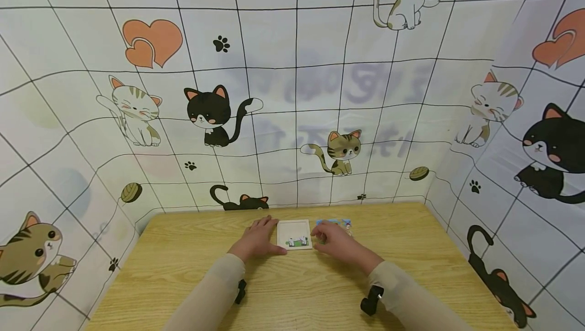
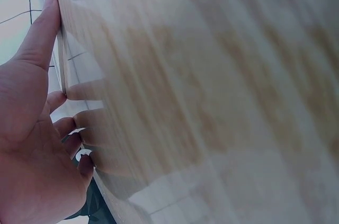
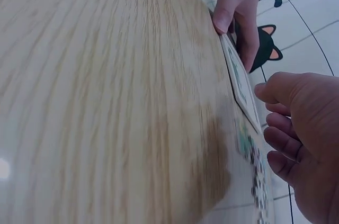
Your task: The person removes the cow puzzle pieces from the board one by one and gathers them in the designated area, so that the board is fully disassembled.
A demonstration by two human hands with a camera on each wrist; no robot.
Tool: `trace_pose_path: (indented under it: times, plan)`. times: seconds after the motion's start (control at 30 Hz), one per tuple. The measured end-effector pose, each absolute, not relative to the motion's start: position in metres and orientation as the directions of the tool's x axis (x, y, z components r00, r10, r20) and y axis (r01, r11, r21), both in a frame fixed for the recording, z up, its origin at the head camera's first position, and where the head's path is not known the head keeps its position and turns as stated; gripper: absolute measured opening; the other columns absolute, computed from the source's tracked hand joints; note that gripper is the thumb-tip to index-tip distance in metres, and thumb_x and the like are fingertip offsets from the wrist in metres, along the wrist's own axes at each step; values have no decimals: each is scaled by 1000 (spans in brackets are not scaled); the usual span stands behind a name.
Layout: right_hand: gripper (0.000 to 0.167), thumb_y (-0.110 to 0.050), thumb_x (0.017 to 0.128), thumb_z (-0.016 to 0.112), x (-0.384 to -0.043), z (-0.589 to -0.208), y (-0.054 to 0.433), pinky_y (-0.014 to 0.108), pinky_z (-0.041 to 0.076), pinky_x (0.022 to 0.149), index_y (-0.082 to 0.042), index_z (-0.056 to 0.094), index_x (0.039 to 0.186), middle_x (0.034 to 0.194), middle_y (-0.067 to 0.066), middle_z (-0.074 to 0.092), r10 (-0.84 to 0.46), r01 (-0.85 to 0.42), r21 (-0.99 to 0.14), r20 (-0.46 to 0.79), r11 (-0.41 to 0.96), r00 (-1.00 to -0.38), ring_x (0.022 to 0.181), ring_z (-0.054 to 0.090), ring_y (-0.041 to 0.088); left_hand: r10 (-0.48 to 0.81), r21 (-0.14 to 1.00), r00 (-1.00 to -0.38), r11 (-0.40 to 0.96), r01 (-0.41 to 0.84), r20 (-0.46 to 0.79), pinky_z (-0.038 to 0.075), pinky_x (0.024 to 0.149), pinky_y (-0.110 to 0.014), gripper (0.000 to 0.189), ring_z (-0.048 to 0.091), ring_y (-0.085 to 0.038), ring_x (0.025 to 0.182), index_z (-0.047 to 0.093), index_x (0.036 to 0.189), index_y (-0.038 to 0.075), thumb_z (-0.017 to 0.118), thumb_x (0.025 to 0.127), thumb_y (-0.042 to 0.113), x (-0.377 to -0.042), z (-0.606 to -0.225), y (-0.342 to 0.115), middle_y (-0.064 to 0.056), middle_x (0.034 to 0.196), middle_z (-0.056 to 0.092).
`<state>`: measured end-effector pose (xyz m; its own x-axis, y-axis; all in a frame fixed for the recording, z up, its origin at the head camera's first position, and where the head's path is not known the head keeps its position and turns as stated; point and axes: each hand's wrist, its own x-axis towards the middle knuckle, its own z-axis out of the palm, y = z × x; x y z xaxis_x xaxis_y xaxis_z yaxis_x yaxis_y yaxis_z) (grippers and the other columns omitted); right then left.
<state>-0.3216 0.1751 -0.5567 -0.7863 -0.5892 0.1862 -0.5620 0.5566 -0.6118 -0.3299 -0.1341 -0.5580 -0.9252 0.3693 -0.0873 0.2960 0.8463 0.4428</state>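
A small white-framed puzzle tray (image 1: pixel 292 228) lies flat on the table, with colourful printed pieces (image 1: pixel 297 242) along its near edge and a bare inside above them. My left hand (image 1: pixel 258 239) rests at the tray's left side, its fingers extended and its thumb by the near left corner. Just right of the tray, my right hand (image 1: pixel 338 243) hovers with loosely bent fingers (image 3: pixel 283 128); no piece shows between them. Bright puzzle pieces (image 1: pixel 340 222) lie beyond and under the right hand, partly hidden by it. In the right wrist view these pieces (image 3: pixel 254 163) are blurred.
The wood-grain table (image 1: pixel 292 290) extends around the tray toward the near side. A white cloth wall (image 1: pixel 283 92) with cat drawings and black grid lines stands behind the table and on both sides. Dark wrist mounts (image 1: pixel 372 300) sit by the sleeves.
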Motion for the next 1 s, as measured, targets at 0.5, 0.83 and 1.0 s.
trace_pose_path:
  times: [0.5, 0.83, 1.0]
  plan:
    - [42, -19, 101, 82, -337, -558, 124, 39, 57, 89, -3, 72, 138, 119, 7, 64, -646, -605, -471, 93, 642, -758, 102, 63, 17, 359, 431, -927, 857, 282, -108, 26, 126, -73, 109, 28, -48, 163, 43, 171, 14, 88, 87, 66, -332, -557, -134, -20, 179, 30]
    - [41, -12, 103, 78, -339, -559, 115, 31, 47, 78, -5, 73, 143, 116, 5, 60, -674, -618, -434, 31, 656, -738, 91, 51, 12, 363, 426, -926, 857, 290, -101, 28, 125, -74, 109, 29, -48, 163, 43, 171, 14, 88, 87, 67, -335, -561, -134, -19, 179, 30]
    - [41, -10, 102, 78, -340, -562, 115, 31, 46, 76, -5, 74, 143, 114, 4, 59, -683, -623, -445, 34, 643, -729, 90, 50, 12, 360, 424, -927, 859, 288, -101, 28, 125, -74, 109, 29, -48, 163, 43, 171, 14, 88, 87, 67, -336, -563, -134, -20, 179, 31]
